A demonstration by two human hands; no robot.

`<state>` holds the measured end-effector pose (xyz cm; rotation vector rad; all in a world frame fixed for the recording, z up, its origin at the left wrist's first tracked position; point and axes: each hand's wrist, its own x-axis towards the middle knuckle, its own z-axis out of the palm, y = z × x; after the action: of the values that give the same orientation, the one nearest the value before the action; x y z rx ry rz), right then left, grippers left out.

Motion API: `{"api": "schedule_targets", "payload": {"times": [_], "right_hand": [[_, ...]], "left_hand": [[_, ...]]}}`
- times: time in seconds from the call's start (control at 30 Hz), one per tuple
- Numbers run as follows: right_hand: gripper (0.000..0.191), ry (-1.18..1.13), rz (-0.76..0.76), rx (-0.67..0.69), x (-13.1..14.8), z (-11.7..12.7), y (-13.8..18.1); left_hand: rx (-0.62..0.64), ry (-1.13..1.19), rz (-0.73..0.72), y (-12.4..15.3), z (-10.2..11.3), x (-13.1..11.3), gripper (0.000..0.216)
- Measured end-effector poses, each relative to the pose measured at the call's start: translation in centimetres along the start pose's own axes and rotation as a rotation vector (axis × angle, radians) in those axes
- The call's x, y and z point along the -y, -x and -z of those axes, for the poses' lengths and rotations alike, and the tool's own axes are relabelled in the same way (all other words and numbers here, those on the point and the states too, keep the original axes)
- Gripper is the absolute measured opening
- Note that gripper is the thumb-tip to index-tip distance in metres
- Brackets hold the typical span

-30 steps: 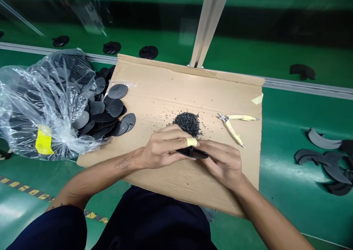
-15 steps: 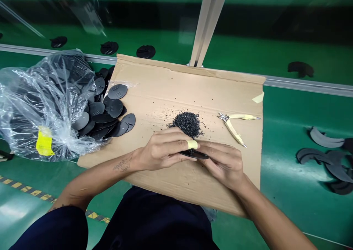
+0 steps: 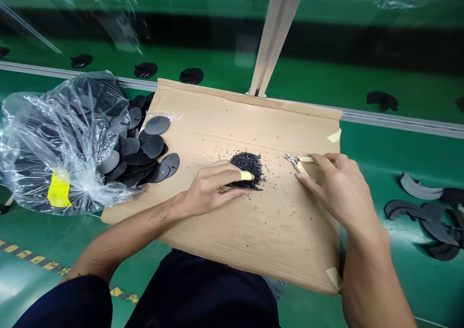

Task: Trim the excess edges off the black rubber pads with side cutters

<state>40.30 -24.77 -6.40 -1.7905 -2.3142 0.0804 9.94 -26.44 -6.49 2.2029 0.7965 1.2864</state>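
My left hand (image 3: 217,185) pinches a thin black plastic disc (image 3: 241,187), tilted edge-on, just above the cardboard; yellow tape wraps one finger. Behind that disc is a heap of small black plastic bits (image 3: 248,163), with loose bits scattered around it. My right hand (image 3: 335,185) has its thumb and fingers around the pale taped handles of a pair of side cutters (image 3: 297,161). The cutters lie on the board, jaws pointing left and handles spread. My right palm hides the handle ends.
Under my hands lies a cardboard sheet (image 3: 203,120). On the left, a clear plastic bag (image 3: 68,139) with a yellow label spills black discs (image 3: 152,145). Curved black pieces (image 3: 431,217) lie on the green surface at right. A metal post (image 3: 275,38) rises behind the cardboard.
My right hand has left the disc and moved right onto the side cutters. My left hand keeps the disc, now slightly further left. The view has shifted a little.
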Motion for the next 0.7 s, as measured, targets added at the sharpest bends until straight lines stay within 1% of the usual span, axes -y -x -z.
{"api": "schedule_targets", "payload": {"times": [0.1, 0.2, 0.3, 0.4, 0.47, 0.57, 0.63, 0.7], "right_hand": [[0.041, -0.165, 0.023, -0.031, 1.1, 0.3, 0.1], [0.033, -0.457, 0.078, -0.048, 3.2, 1.1, 0.4], [0.027, -0.705, 0.164, 0.025, 5.2, 2.0, 1.0], [0.027, -0.848, 0.243, 0.111, 6.5, 2.2, 1.7], [0.029, -0.940, 0.247, 0.143, 7.1, 2.2, 2.1], [0.029, -1.013, 0.209, 0.148, 7.3, 2.1, 2.2], [0.027, -0.970, 0.221, 0.114, 7.2, 2.1, 2.1], [0.026, -0.888, 0.268, 0.056, 7.0, 2.0, 1.9]], "left_hand": [[0.010, 0.019, -0.007, 0.1, -0.1, 0.0, 0.021], [0.000, 0.039, 0.004, 0.0, -0.1, 0.0, 0.021], [-0.003, 0.066, 0.008, -0.1, -0.2, -0.1, 0.021], [0.011, 0.087, 0.023, 0.0, -0.2, -0.1, 0.021], [0.014, 0.093, 0.041, 0.0, -0.3, -0.1, 0.021], [0.014, 0.108, 0.056, 0.1, -0.3, -0.1, 0.021], [0.017, 0.121, 0.060, 0.1, -0.2, -0.2, 0.021], [0.020, 0.128, 0.060, 0.0, -0.1, -0.2, 0.021]]}}
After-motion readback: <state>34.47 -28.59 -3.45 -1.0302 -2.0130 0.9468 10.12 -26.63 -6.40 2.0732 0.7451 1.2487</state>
